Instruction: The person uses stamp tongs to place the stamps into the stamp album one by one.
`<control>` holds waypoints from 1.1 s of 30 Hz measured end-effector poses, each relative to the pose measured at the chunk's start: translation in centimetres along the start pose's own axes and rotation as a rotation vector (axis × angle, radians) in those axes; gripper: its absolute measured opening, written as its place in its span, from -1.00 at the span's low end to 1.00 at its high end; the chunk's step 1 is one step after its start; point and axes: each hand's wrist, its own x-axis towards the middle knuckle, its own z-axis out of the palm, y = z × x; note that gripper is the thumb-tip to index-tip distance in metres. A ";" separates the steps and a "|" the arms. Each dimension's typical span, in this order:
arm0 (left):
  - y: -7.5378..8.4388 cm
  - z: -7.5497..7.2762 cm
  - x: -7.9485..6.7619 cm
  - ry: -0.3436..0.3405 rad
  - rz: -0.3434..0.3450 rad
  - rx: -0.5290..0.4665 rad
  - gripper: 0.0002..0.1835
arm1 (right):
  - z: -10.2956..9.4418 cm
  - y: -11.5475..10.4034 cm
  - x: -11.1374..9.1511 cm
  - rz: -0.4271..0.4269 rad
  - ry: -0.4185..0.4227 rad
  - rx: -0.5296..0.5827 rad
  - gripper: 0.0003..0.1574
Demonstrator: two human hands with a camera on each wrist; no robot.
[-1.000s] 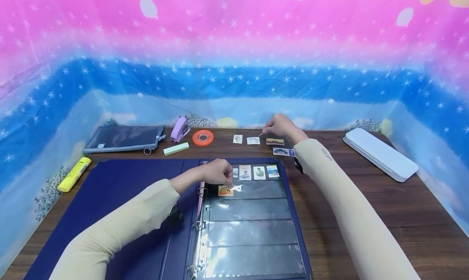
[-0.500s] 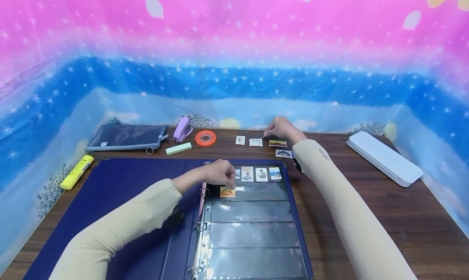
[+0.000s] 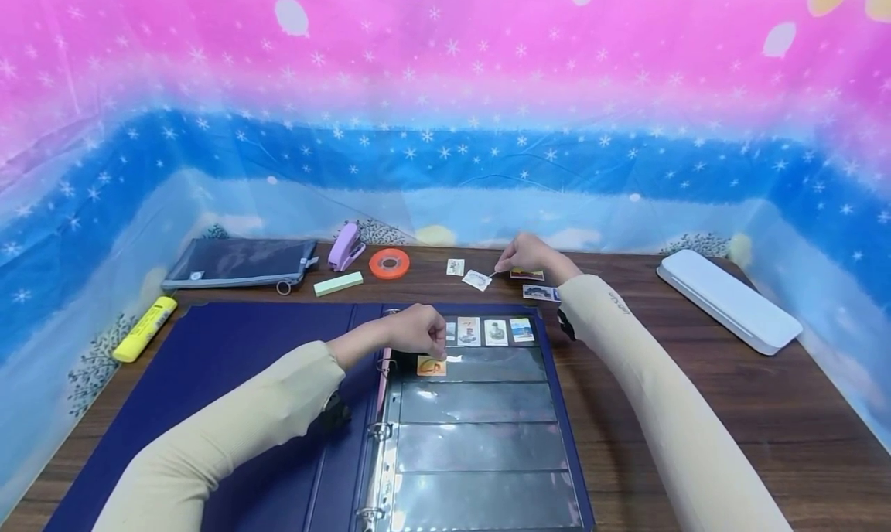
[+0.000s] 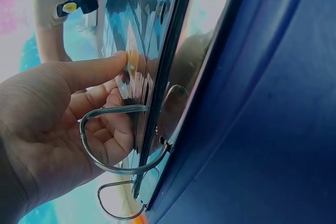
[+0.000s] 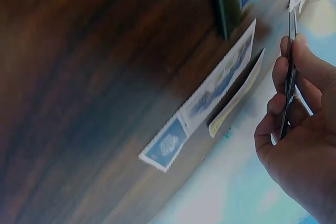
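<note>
My right hand (image 3: 525, 251) holds metal tweezers (image 5: 290, 80), whose tips grip a white stamp (image 3: 476, 280); it looks slanted at the back of the table. With thumb and forefinger, my left hand (image 3: 416, 330) pinches the clear pocket strip (image 4: 135, 43) of the stamp album page (image 3: 480, 402), in the second row. An orange stamp (image 3: 431, 366) sits in that row just below the fingers. Several stamps, among them a portrait stamp (image 3: 496, 332), fill the top row; my left hand partly covers that row. Metal rings (image 4: 86, 129) stand beside the left hand.
Near the right hand lie a small stamp (image 3: 455, 267), a dark landscape stamp (image 3: 527, 274) and a long stamp (image 5: 215, 90). Behind the album cover (image 3: 250, 377) are a zip pouch (image 3: 240, 261), stapler (image 3: 346, 246), green block (image 3: 338, 284) and orange tape roll (image 3: 389, 264). A white case (image 3: 727, 301) lies right.
The white stamp in the tweezers has turned and shifted slightly left and toward the album. My right hand has come a little nearer. The left hand stays at the second row.
</note>
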 end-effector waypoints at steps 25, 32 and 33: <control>0.1 0.5 0.0 0.053 0.018 -0.041 -0.87 | -0.1 -1.3 -5.5 -0.133 0.056 0.094 -0.78; 0.5 0.7 0.1 0.096 0.040 -0.051 -0.87 | 0.5 -2.1 -7.1 -0.199 -0.002 0.026 -0.82; 0.6 0.7 0.2 0.093 0.041 -0.056 -0.87 | 0.6 -2.2 -7.3 -0.206 -0.009 0.012 -0.82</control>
